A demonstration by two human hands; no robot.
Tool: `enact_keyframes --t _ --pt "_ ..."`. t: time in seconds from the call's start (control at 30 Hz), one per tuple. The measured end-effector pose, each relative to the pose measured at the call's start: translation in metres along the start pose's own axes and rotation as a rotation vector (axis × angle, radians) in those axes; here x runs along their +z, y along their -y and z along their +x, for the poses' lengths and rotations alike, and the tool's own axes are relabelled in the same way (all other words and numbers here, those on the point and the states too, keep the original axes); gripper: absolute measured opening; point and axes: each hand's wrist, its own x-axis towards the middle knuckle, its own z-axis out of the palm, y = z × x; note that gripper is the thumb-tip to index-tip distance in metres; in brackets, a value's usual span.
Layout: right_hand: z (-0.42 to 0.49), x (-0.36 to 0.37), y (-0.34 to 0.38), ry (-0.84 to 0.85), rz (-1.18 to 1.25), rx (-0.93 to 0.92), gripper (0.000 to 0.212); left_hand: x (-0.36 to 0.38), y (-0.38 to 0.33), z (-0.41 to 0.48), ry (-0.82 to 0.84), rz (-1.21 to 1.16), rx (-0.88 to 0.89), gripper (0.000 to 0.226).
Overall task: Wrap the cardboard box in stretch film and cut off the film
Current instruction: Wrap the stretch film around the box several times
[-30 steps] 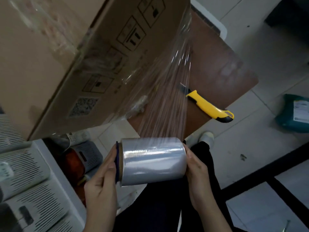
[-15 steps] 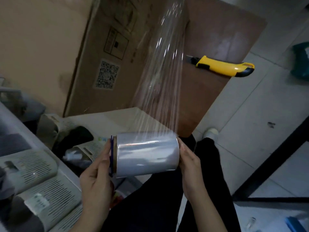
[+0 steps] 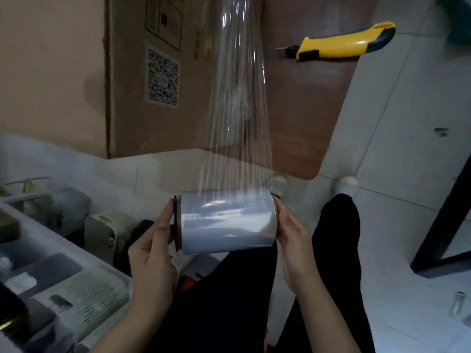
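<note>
A large cardboard box (image 3: 63,80) with a QR label fills the upper left, resting on a brown table (image 3: 305,103). A roll of stretch film (image 3: 226,221) is held level below the box, one end in my left hand (image 3: 153,250), the other in my right hand (image 3: 293,238). A taut sheet of clear film (image 3: 239,110) runs from the roll up to the box's side. A yellow utility knife (image 3: 344,44) lies on the table to the right of the film, blade pointing left.
White perforated devices and bins (image 3: 63,289) crowd the lower left. My dark trousers (image 3: 229,301) and white shoes (image 3: 346,184) are below the roll. A black frame leg (image 3: 446,212) stands on the tiled floor at right.
The view has swung so the box's QR-label side faces me more squarely and closer. The roll stays between both hands, with the film sheet now running almost straight up.
</note>
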Motion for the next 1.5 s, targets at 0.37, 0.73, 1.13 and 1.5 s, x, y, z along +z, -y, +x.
enact_keyframes --t 0.37,0.73,1.13,1.5 --pt "0.002 0.047 -0.058 -0.023 0.168 -0.038 0.034 -0.045 0.002 0.06 0.171 0.083 0.154 0.037" --pt "0.012 0.09 -0.085 -0.08 0.303 -0.118 0.042 -0.062 -0.008 0.112 0.29 0.152 0.22 0.034" --pt "0.039 0.182 -0.133 -0.347 0.623 -0.225 0.036 -0.088 -0.033 0.183 0.466 0.371 0.412 0.028" --pt "0.041 0.235 -0.174 -0.437 0.843 -0.34 0.035 -0.133 -0.028 0.206 0.582 0.369 0.595 0.028"
